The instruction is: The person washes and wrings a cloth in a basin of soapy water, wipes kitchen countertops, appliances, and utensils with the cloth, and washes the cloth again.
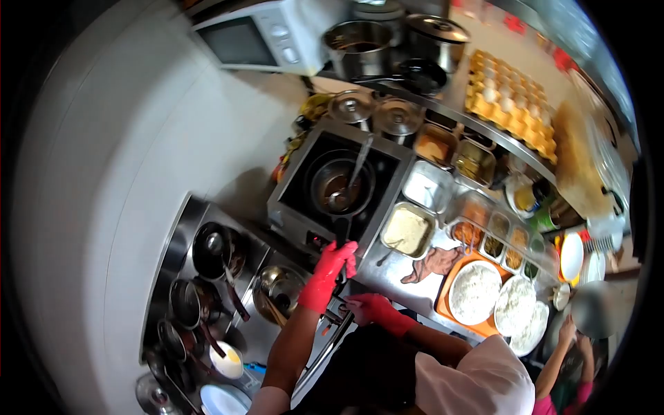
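A pan [337, 195] with dark brown liquid sits on the stove's black cooktop [304, 162], and a ladle [360, 159] leans in it. Its black handle points toward me. My left hand [328, 277], in a red glove, is closed round the end of that handle. Lower and to the right, my right hand [379, 312], also red-gloved, is close to the counter's front edge. Its fingers are drawn together, and I cannot make out what is in them. A metal rail [328, 351] runs just below both hands.
Left are several pans [207, 249] and a bowl with yellow liquid [226, 360]. Right are a tub of pale paste [408, 230], a brown cloth [434, 263] and plates of rice [475, 292]. An egg tray [510, 100] is on the shelf. Another person's hands [568, 333] hold a pan.
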{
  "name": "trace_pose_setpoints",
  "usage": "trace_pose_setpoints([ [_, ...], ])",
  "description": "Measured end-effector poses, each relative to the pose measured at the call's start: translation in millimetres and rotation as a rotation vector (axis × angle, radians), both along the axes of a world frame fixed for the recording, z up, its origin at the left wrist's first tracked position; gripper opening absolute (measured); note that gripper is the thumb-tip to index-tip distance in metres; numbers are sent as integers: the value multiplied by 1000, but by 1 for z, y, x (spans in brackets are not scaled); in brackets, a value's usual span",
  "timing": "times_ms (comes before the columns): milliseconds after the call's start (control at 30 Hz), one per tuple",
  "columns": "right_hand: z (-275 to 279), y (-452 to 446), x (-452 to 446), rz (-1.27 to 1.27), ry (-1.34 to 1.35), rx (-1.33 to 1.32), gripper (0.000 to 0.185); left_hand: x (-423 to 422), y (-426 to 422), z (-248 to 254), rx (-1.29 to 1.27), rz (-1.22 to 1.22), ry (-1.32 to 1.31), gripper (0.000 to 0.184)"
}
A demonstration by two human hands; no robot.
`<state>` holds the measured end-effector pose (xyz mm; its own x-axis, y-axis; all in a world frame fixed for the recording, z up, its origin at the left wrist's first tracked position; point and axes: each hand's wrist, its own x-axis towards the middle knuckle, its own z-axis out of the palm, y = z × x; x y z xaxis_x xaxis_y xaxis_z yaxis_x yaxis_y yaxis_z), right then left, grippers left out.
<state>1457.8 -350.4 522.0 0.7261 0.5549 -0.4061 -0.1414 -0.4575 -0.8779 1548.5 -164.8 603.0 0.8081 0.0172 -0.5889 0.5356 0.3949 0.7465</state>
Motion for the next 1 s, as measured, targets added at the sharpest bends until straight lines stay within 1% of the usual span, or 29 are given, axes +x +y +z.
trace_pose_setpoints([
  [33, 7, 4, 0, 37, 87, 26, 30, -2, 2, -3, 4, -37, -10, 34],
  [67, 40, -1, 11, 70, 102, 138, 35, -5, 4, 3, 41, -67, -60, 44],
  [100, 35, 0, 12, 65, 203, 219, 36, -10, 5, 16, 81, -96, -109, 55],
  [133, 28, 1, 12, 60, 307, 295, 37, -19, 5, 31, 102, -81, -92, 71],
  [167, 20, 3, 14, 52, 413, 365, 40, -29, 11, 33, 45, -66, -87, 73],
  [200, 19, 9, 16, 150, 138, 374, 38, -40, 17, 32, 37, -1, -91, 71],
  [233, 18, 10, 17, 233, 65, 338, 38, -54, 19, 30, 26, 61, -94, 70],
  [267, 43, 15, 22, 312, -10, 304, 37, -76, 27, 17, 125, 101, -152, 66],
  [300, 58, 22, 27, 386, -86, 271, 36, -94, 32, 11, 159, 149, -139, 65],
  [367, 56, 39, 29, 432, 200, 253, 36, -135, 41, 2, 222, 234, -104, 62],
  [400, 58, 47, 28, 446, 345, 234, 37, -165, 42, 4, 338, 168, -143, 58],
  [433, 61, 53, 25, 510, 308, 294, 37, -186, 43, 4, 444, 104, -298, 55],
  [500, 83, 67, 21, 638, 225, 415, 37, -225, 42, 19, 349, 41, -286, 63],
  [533, 111, 78, 20, 675, 245, 460, 32, -235, 40, 45, 295, 73, -256, 60],
  [567, 108, 86, 9, 611, 239, 486, 32, -249, 43, 40, 366, 86, -181, 58],
  [633, 83, 105, -16, 480, 223, 534, 31, -279, 55, 10, 497, 110, -28, 54],
  [667, 70, 116, -29, 373, 300, 480, 33, -294, 61, -7, 535, 180, 25, 46],
  [700, 57, 125, -39, 270, 274, 545, 33, -289, 66, 36, 416, 188, 221, 46],
  [767, 39, 147, -51, 49, 170, 564, 30, -310, 70, 27, 426, 389, 162, 35],
  [833, 34, 157, -61, -26, 211, 559, 25, -331, 77, 25, 540, 460, 70, 35],
  [867, 32, 156, -66, 57, 370, 547, 29, -342, 80, 25, 599, 497, 27, 35],
  [900, 38, 155, -67, 300, 482, 408, 45, -350, 85, 32, 764, 452, -47, 33],
  [933, 42, 159, -85, 258, 654, 312, 56, -356, 92, 39, 932, 413, -113, 32],
  [967, 57, 165, -105, 219, 823, 202, 68, -365, 95, 29, 1125, 325, -133, 29],
  [1000, 39, 179, -119, 214, 1026, 188, 84, -374, 98, 19, 1325, 250, -149, 28],
])
